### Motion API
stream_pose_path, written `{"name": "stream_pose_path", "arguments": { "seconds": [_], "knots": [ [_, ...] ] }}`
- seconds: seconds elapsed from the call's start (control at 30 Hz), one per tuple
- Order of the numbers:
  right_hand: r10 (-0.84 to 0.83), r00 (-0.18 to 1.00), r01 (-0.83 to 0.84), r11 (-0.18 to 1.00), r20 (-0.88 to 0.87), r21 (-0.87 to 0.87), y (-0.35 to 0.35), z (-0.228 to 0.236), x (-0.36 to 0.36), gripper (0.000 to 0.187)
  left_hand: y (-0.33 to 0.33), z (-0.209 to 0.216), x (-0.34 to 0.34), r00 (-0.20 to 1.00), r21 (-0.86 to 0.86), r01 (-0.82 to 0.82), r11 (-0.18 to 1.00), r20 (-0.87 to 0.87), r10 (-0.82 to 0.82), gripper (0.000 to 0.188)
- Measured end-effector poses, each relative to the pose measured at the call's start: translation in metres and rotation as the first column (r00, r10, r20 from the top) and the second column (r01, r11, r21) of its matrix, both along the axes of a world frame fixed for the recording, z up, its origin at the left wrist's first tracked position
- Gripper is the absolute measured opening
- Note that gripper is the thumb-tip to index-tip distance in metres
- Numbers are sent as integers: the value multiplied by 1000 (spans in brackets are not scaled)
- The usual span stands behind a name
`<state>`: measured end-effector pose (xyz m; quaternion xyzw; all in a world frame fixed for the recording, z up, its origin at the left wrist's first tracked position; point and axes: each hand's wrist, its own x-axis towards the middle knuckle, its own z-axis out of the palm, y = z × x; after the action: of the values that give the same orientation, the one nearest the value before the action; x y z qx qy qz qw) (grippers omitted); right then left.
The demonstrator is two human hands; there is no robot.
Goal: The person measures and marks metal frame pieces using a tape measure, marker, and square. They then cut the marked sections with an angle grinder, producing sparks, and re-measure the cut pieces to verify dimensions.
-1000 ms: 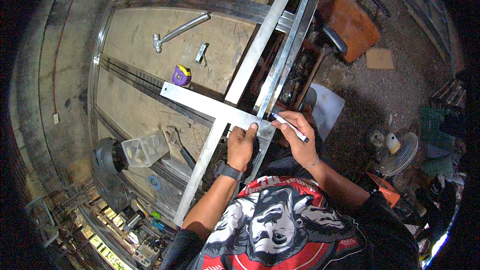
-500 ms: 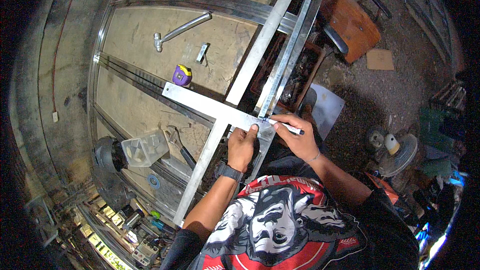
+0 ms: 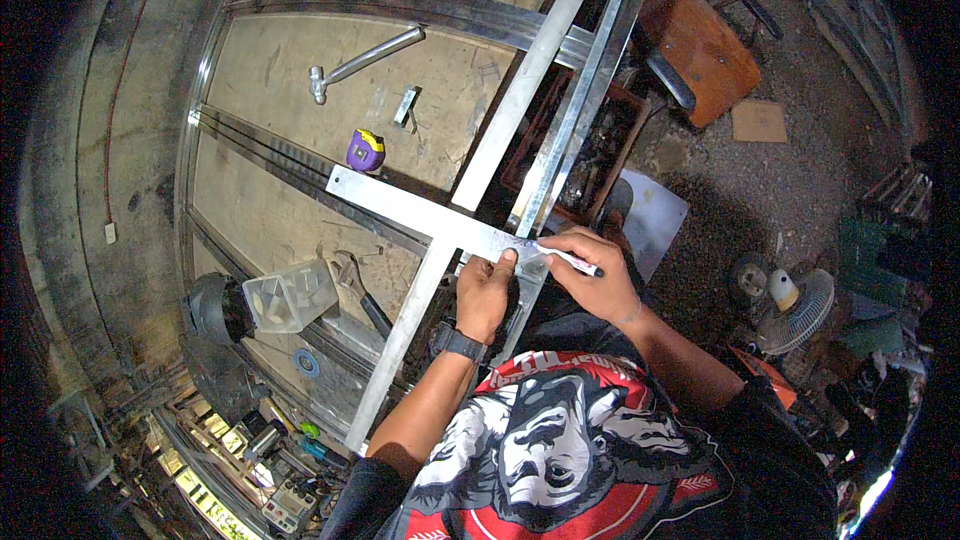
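Head: left fingers [image 3: 477, 272] closed on strip [image 3: 400, 207], right [image 3: 572, 239] round marker [image 3: 573, 261], axis slantwise, tip upper-left

Clockwise from the view's centre, the chair seat [image 3: 712, 68] at 2 o'clock is orange-brown; the marker pen [image 3: 574, 260] near 3, white with red print and a black end; the T-shirt [image 3: 545, 430] at 5, black with a red, grey and white figure print; the tape measure [image 3: 366, 150] at 10, purple and yellow; the ball-peen hammer [image 3: 372, 58] at 11, silver all over.
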<state>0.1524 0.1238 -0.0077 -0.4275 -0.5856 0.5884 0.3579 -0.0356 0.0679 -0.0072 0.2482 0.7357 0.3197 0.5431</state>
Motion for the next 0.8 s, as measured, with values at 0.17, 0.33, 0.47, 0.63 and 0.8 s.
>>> {"name": "stream_pose_path", "arguments": {
  "seconds": [0.17,0.33,0.47,0.63,0.8],
  "knots": [
    [-89,990,89,996,108,-3,-10,5,15,19,-1,-1,-2,1000,33,10,999,26,-11,25],
    [-292,954,294,956,70,-9,-28,-14,1,24,0,1,-1,998,30,-23,999,59,22,26],
    [-454,870,304,799,-189,-520,-45,-16,-32,24,3,10,-8,999,-134,3,991,51,4,28],
    [-451,857,254,790,-249,-558,-50,-20,-35,25,-11,1,-23,960,-140,-61,988,263,96,22],
    [-454,852,211,754,-261,-623,-60,-20,-35,28,-8,34,-17,928,-195,-172,965,296,226,19]
  ]
}}
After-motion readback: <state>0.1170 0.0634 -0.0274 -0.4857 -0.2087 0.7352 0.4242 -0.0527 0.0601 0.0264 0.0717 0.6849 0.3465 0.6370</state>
